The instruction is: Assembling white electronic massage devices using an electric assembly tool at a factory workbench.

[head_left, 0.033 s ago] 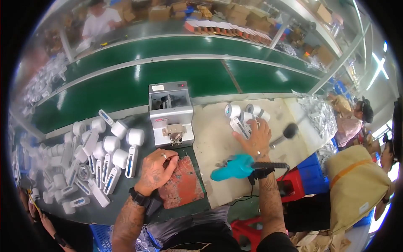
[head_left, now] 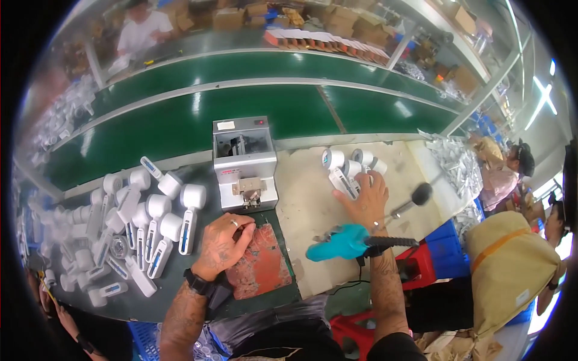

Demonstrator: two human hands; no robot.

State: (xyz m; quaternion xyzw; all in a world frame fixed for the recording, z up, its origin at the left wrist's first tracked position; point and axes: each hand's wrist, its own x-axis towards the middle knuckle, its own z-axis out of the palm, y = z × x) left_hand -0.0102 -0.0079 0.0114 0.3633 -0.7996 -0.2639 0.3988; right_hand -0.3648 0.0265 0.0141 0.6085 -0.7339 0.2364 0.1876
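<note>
- Left hand (head_left: pixel 224 243): fingers curled together, empty, resting on the mottled red mat (head_left: pixel 259 265), at 6 o'clock of the boxy grey metal machine (head_left: pixel 244 162).
- Right hand (head_left: pixel 367 201): fingers spread flat, touching white cylindrical plastic parts (head_left: pixel 349 165).
- Teal screwdriver (head_left: pixel 337 242): at its 6 o'clock.
- Nothing has shifted since earlier.

Factory floor around me. Two long green conveyor belts (head_left: pixel 180 123) run across in front of my bench (head_left: pixel 313 198). Cardboard boxes (head_left: pixel 355 24) stacked on shelving behind them. Bright strip lights (head_left: pixel 542 96) overhead at right. Blue crates (head_left: pixel 448 253) and a red stool (head_left: pixel 421 265) below at right.
</note>
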